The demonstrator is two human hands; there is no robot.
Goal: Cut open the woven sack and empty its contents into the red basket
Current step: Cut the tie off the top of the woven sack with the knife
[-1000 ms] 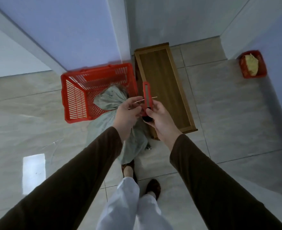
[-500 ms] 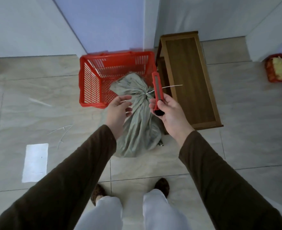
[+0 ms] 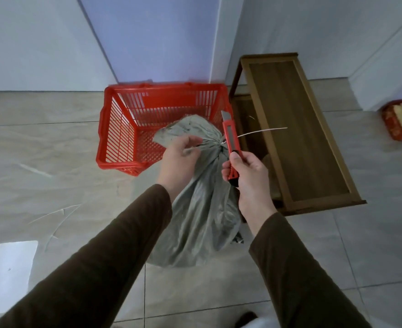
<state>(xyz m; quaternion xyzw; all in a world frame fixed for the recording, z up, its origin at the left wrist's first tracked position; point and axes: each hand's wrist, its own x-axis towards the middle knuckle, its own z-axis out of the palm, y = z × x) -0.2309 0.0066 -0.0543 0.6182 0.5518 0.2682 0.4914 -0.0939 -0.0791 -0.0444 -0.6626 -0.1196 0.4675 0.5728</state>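
my right hand [image 3: 247,171] is clenched round a red plastic utility knife [image 3: 230,143], its short blade pointing up and away from me, just beside the tied neck of the grey-green woven sack [image 3: 202,209]. the sack stands on the pale tiled floor [image 3: 53,185], its bunched top leaning over the near rim of the red slatted plastic basket [image 3: 124,129]. my left hand [image 3: 179,159] pinches the thin white tie [image 3: 261,131] at the neck. a low wooden bench [image 3: 297,138] stands right of the basket.
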